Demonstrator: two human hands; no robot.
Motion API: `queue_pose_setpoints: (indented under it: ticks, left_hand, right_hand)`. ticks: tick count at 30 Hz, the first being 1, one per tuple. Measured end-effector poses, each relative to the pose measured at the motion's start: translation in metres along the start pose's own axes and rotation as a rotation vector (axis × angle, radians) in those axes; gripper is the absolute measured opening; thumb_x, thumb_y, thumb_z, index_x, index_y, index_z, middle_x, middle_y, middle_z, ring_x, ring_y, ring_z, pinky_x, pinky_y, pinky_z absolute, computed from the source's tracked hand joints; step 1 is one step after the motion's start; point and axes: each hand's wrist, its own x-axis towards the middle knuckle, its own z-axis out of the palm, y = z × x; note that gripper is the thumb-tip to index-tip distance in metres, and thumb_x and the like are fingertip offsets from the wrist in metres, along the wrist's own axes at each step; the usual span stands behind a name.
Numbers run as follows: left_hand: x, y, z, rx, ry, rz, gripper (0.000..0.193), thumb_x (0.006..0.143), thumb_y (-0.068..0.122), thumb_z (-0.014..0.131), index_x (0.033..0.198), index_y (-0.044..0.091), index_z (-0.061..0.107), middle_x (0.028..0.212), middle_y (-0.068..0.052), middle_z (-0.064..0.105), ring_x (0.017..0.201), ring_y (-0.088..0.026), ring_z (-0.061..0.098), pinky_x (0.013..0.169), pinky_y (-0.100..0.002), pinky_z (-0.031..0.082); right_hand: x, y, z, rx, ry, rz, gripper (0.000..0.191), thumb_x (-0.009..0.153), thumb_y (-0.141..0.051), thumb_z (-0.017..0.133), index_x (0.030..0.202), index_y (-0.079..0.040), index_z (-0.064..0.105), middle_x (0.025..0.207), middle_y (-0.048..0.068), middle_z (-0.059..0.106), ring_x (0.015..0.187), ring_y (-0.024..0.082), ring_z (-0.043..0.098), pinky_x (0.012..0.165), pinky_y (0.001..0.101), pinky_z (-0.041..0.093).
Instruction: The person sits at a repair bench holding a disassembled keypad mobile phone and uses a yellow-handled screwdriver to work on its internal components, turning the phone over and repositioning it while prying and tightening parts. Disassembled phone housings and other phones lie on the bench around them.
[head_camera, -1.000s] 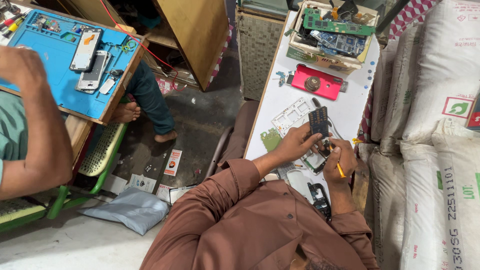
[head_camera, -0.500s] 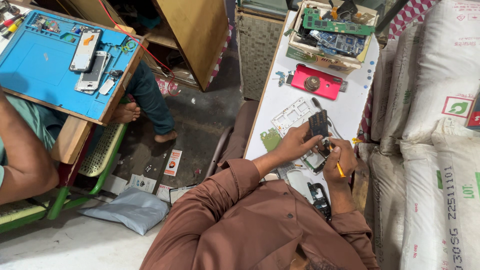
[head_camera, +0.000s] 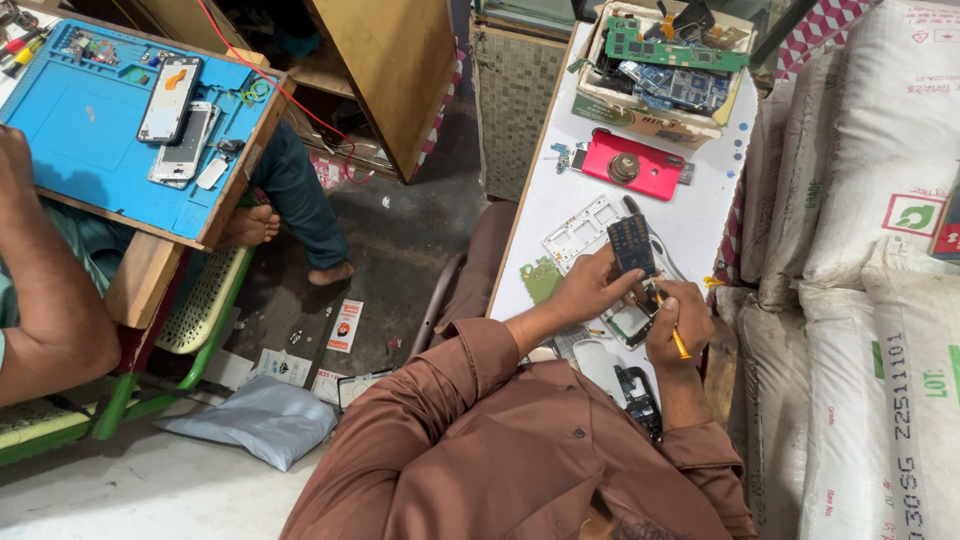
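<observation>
While the left hand is pinching a dark circuit board by its near end, the board is standing nearly upright over the white bench, its long axis running from the hands toward the far end. The right hand is sitting just right of and nearer than the board, closed around a thin yellow tool whose handle is poking out to the right of the fist. The tool's tip is pointing toward the board's near edge, but the fingers are hiding whether it is touching. Both hands are meeting at that near edge, so neither is clearly the closer one; the left is carrying the board, the right is working on it.

Under the hands a pale phone frame is lying flat on the bench, partly covered by them. Farther off, a red phone is lying across the bench, and beyond it a cardboard box is holding green and blue boards. A dark phone part is lying near the right wrist, half hidden by the brown sleeve.

To the left, well apart, another person's arm is reaching by a blue mat with two phones on it; that person's hand is cut off at the edge. White sacks are filling the right side. Fine detail on the board is too small to make out.
</observation>
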Motion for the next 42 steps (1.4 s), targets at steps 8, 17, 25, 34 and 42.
queue_pose_setpoints:
  ticks: [8, 17, 25, 34, 42]
  left_hand:
    - [0.0006, -0.0023, 0.0001, 0.044, -0.007, -0.019, 0.026, 0.103, 0.018, 0.063, 0.118, -0.001, 0.055, 0.084, -0.01, 0.078, 0.072, -0.017, 0.077, 0.066, -0.03, 0.061]
    - [0.001, -0.0027, 0.0001, 0.035, -0.002, -0.012, 0.026, 0.102, 0.018, 0.063, 0.118, -0.001, 0.055, 0.084, -0.01, 0.078, 0.072, -0.017, 0.077, 0.065, -0.03, 0.061]
    - [0.0007, -0.0009, -0.0006, 0.026, -0.005, 0.002, 0.026, 0.103, 0.018, 0.062, 0.118, -0.001, 0.055, 0.083, -0.01, 0.077, 0.072, -0.017, 0.077, 0.065, -0.03, 0.061]
    - [0.0001, 0.0018, -0.0005, 0.025, -0.002, -0.013, 0.026, 0.103, 0.019, 0.062, 0.118, -0.001, 0.055, 0.084, -0.01, 0.077, 0.071, -0.017, 0.076, 0.065, -0.03, 0.061]
    - [0.0003, 0.0014, 0.0, 0.054, 0.01, -0.013, 0.027, 0.102, 0.018, 0.062, 0.119, -0.002, 0.056, 0.084, -0.011, 0.077, 0.072, -0.017, 0.077, 0.065, -0.03, 0.06]
  right_hand:
    - [-0.0003, 0.0014, 0.0011, 0.008, 0.003, -0.036, 0.03, 0.111, -0.013, 0.043, 0.108, 0.009, 0.064, 0.1, 0.023, 0.068, 0.091, 0.036, 0.069, 0.081, 0.0423, 0.058]
    - [0.0004, 0.0006, 0.0015, -0.007, -0.002, 0.005, 0.029, 0.11, -0.01, 0.042, 0.109, 0.009, 0.064, 0.1, 0.022, 0.069, 0.088, 0.033, 0.069, 0.078, 0.0407, 0.058]
    - [-0.0001, 0.0013, 0.0017, -0.026, 0.01, 0.03, 0.029, 0.11, -0.01, 0.042, 0.11, 0.008, 0.065, 0.1, 0.022, 0.069, 0.087, 0.032, 0.07, 0.078, 0.0398, 0.058]
    - [0.0, 0.0003, 0.0, -0.022, -0.001, 0.046, 0.028, 0.109, -0.009, 0.043, 0.11, 0.009, 0.064, 0.1, 0.022, 0.068, 0.086, 0.032, 0.069, 0.076, 0.0399, 0.057]
    - [0.0004, -0.0007, 0.0012, -0.028, -0.023, -0.006, 0.026, 0.107, -0.008, 0.043, 0.108, 0.008, 0.064, 0.102, 0.022, 0.069, 0.09, 0.035, 0.069, 0.079, 0.0425, 0.057]
